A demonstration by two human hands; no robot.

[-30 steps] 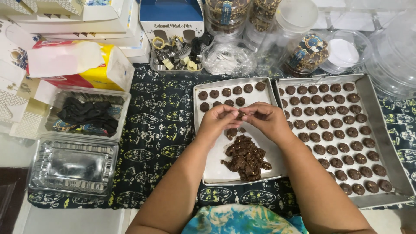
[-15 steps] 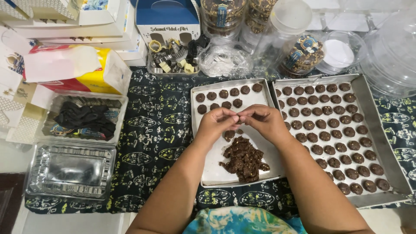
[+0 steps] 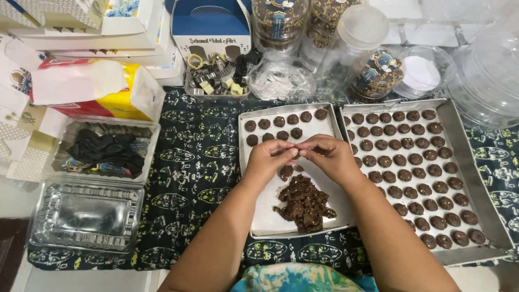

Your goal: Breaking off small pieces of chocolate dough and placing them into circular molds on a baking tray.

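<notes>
Both hands meet fingertip to fingertip over the smaller baking tray (image 3: pixel 259 216), the left hand (image 3: pixel 270 158) and right hand (image 3: pixel 328 156) pinched together on a small piece of chocolate dough (image 3: pixel 296 153). Below them lies the dark dough heap (image 3: pixel 304 204), with shaped dough balls (image 3: pixel 281 127) ranged along the tray's far edge. The larger tray (image 3: pixel 459 146) beside it is filled with rows.

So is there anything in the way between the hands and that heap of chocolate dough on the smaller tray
Nothing visible blocks it. The left hand and right hand meet fingertip to fingertip above the smaller tray, and the dough heap lies just below them toward the near edge. Only one small shaped ball sits between, low on the tray.
</notes>
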